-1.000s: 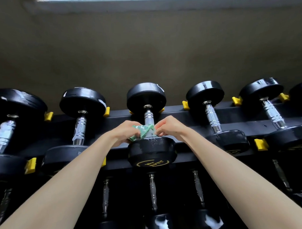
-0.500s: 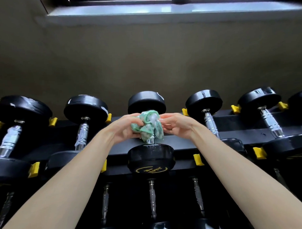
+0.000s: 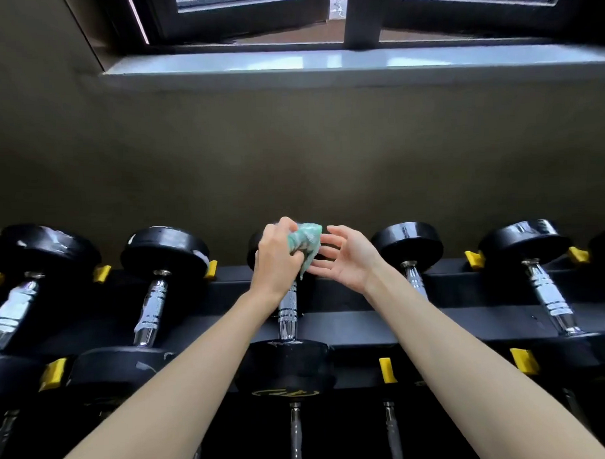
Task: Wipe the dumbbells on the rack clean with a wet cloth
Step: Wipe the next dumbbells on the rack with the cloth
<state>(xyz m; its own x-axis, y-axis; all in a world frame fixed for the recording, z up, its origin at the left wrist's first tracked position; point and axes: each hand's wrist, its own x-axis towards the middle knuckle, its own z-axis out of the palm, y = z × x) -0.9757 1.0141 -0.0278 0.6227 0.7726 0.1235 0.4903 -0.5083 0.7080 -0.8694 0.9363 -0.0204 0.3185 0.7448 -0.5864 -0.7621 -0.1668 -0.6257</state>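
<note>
At the bottom of the frame, three lower-tier handles (image 3: 294,432) show clearly; any others there are too dark to count. Above them runs the top tier of the rack (image 3: 469,323). It carries six dumbbells in a row, the sixth cut off by the right edge, and eight yellow stops (image 3: 386,369) that I can make out.

The centre dumbbell (image 3: 289,363) looks like the one in hand: its near head is wet and speckled, its chrome grip bare. Over its far head, at mid-frame, the left hand (image 3: 276,261) grips the single green cloth (image 3: 308,241), bunched up with a corner hanging. The right hand (image 3: 345,262) is spread wide and holds nothing, its fingertips just beside that corner.

Pale smears on the two left dumbbells (image 3: 164,251) suggest they are unwiped. The right ones look glossy, but I cannot tell if they are done. Beyond are the wall (image 3: 291,144) and the window sill (image 3: 322,62).
</note>
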